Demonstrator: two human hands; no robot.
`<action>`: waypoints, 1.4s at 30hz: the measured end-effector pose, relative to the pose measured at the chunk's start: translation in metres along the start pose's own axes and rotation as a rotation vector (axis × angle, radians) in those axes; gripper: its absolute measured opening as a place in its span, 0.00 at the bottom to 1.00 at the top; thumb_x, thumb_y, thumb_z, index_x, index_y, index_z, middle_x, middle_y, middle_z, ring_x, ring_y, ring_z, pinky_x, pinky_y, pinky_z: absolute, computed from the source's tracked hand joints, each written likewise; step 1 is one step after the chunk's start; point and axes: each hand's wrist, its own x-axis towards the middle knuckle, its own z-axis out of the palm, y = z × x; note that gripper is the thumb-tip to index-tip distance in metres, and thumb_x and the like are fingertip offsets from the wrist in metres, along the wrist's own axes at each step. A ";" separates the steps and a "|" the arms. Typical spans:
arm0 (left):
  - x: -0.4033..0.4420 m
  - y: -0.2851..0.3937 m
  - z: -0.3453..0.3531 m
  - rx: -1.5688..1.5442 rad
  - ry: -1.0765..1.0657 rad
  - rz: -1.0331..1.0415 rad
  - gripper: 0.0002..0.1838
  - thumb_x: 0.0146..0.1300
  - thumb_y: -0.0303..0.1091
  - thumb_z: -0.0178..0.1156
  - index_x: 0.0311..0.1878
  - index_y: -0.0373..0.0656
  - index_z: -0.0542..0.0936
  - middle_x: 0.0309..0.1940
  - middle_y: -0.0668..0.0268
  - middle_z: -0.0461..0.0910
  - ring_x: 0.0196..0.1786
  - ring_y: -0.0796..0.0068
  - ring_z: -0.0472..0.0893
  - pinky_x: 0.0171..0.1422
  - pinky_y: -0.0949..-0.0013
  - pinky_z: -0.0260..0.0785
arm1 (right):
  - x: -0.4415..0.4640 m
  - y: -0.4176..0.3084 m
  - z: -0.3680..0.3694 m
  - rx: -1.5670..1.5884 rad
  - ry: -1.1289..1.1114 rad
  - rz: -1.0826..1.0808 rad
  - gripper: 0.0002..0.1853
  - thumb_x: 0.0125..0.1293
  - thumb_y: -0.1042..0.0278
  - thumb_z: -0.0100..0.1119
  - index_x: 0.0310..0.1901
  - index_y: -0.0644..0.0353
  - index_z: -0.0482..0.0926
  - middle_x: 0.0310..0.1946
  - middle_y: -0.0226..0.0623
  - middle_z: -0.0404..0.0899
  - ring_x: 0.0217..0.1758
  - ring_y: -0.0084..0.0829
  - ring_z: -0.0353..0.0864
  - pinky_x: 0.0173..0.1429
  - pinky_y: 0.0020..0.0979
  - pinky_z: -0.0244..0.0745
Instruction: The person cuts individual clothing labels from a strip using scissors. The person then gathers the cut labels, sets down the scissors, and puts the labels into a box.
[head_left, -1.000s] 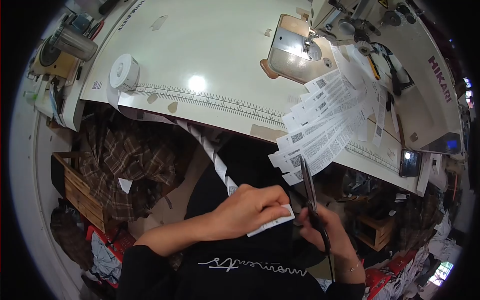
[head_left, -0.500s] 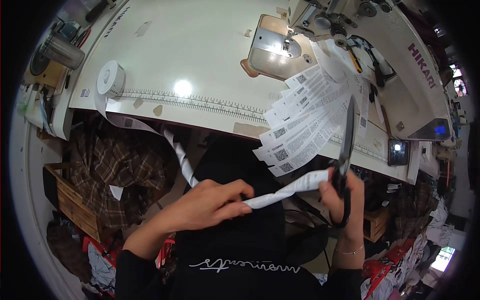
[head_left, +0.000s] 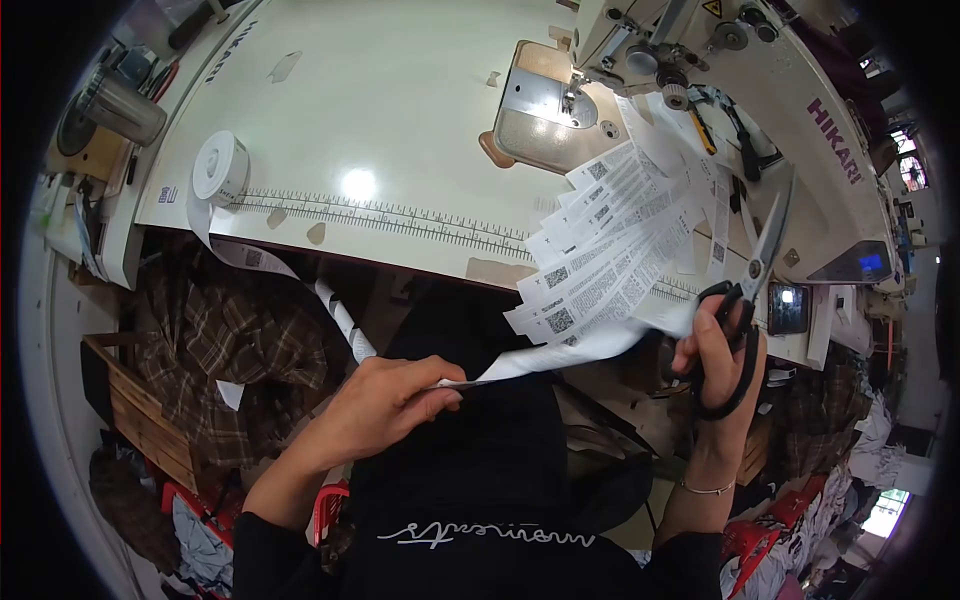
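My left hand (head_left: 395, 405) pinches a white printed label strip (head_left: 575, 350) in front of my dark top. From there the strip stretches right to my right hand (head_left: 715, 360), whose fingers are round the black handles of a pair of scissors (head_left: 762, 250), blades pointing up. The strip's right end is blurred near that hand. On the other side, the strip runs twisted from my left hand up over the table edge to a white roll (head_left: 220, 167). A fan of printed labels (head_left: 600, 255) lies on the table beyond the stretched strip.
A sewing machine (head_left: 800, 130) stands at the right, its metal plate (head_left: 545, 100) behind the labels. A phone (head_left: 788, 308) lies at the table's right edge. Plaid cloth (head_left: 230, 340) and a wooden crate (head_left: 150, 415) are below left. A printed ruler (head_left: 390, 215) runs along the table.
My right hand has moved right and up with the scissors, while my left hand has shifted left. The strip between them is now longer and stretched out.
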 end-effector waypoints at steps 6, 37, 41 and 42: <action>-0.002 0.003 -0.011 -0.297 -0.121 -0.015 0.10 0.68 0.33 0.56 0.43 0.36 0.80 0.29 0.65 0.83 0.29 0.79 0.81 0.33 0.75 0.74 | -0.017 -0.001 0.003 0.135 -0.216 0.089 0.09 0.66 0.68 0.51 0.31 0.64 0.73 0.19 0.31 0.75 0.22 0.22 0.77 0.26 0.19 0.67; 0.015 0.022 0.019 -0.210 -0.388 0.099 0.20 0.62 0.36 0.61 0.55 0.42 0.70 0.43 0.60 0.82 0.48 0.65 0.80 0.50 0.67 0.71 | -0.028 0.009 0.071 0.394 0.049 -0.045 0.13 0.60 0.81 0.60 0.41 0.61 0.66 0.29 0.29 0.71 0.25 0.17 0.74 0.27 0.20 0.71; 0.016 0.023 0.022 -0.103 -0.231 0.144 0.10 0.67 0.35 0.55 0.42 0.38 0.79 0.31 0.66 0.84 0.32 0.73 0.81 0.38 0.71 0.71 | -0.009 0.019 0.061 0.119 0.215 -0.184 0.12 0.58 0.80 0.63 0.38 0.58 0.68 0.29 0.22 0.67 0.25 0.11 0.63 0.30 0.15 0.62; 0.016 0.022 0.023 -0.156 -0.200 0.089 0.10 0.68 0.35 0.55 0.41 0.37 0.79 0.31 0.67 0.84 0.32 0.75 0.81 0.38 0.73 0.70 | -0.004 0.017 0.060 0.112 0.238 -0.186 0.12 0.58 0.79 0.63 0.37 0.58 0.68 0.29 0.21 0.67 0.24 0.11 0.61 0.31 0.15 0.60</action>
